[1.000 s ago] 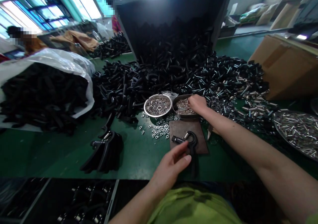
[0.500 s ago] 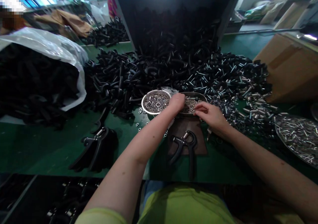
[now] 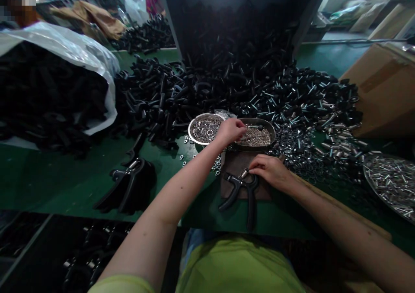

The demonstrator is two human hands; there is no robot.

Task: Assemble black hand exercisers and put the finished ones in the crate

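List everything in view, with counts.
hand grip: one, black, on mat
mat: one, brown, centre
stacked grips: several, black, left
round dish: one, silver, centre
oval dish: one, metallic, beside it
pins: many, silver, far right
loose parts: many, black, behind dishes
bag: one, whitish, left
box: one, brown, right
table: one, green, beneath
left hand: one, bare, at dishes
right hand: one, bare, at grip's spring

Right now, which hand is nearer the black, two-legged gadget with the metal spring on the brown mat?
Your right hand: it's at the gadget, beside its spring. Your left hand is farther off, over the oval metal tin.
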